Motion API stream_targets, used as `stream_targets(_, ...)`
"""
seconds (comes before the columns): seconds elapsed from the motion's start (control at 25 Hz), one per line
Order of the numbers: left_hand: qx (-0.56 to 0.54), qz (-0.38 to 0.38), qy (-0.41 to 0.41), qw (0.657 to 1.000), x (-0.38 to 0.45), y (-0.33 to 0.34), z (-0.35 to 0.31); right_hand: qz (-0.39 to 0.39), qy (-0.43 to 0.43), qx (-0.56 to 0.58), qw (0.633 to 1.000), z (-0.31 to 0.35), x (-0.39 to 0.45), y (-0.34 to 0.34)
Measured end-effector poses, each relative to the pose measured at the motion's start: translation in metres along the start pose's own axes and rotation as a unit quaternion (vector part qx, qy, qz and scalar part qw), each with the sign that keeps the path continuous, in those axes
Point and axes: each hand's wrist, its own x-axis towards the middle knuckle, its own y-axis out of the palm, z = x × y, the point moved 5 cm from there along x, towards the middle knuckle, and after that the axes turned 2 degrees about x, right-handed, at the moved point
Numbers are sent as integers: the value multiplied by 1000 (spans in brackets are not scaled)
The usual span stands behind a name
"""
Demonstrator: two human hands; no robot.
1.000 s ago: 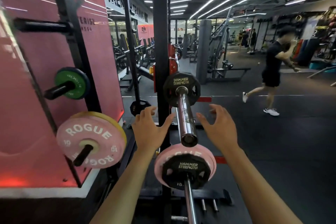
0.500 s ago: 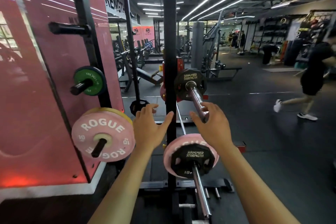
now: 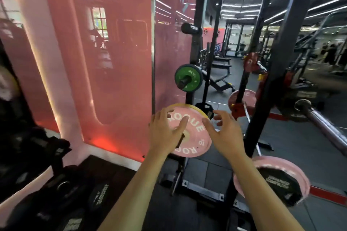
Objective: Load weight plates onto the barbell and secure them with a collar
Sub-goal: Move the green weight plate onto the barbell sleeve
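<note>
Now the pink plate (image 3: 195,137) hangs on a rack peg below the green plate (image 3: 188,78); your left hand (image 3: 165,133) lies against its face, fingers spread, your right hand (image 3: 225,133) beside its edge, fingers loosely curled, holding nothing.

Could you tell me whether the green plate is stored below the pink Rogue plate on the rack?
No, the green plate sits on a peg higher up the rack than the pink Rogue plate that both hands are reaching toward.
</note>
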Motion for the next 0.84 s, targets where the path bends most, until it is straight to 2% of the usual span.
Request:
stream_targets(0.24,18,-15,-7,1000,36,-17,45,33,-10,6,999,7,30,69)
stream_targets(0.56,39,-2,23,999,138,75,93,16,-18,-46,999,-62,136,126)
stream_targets(0.84,74,-41,18,996,235,136,142,1,-5,-63,998,-132,236,168)
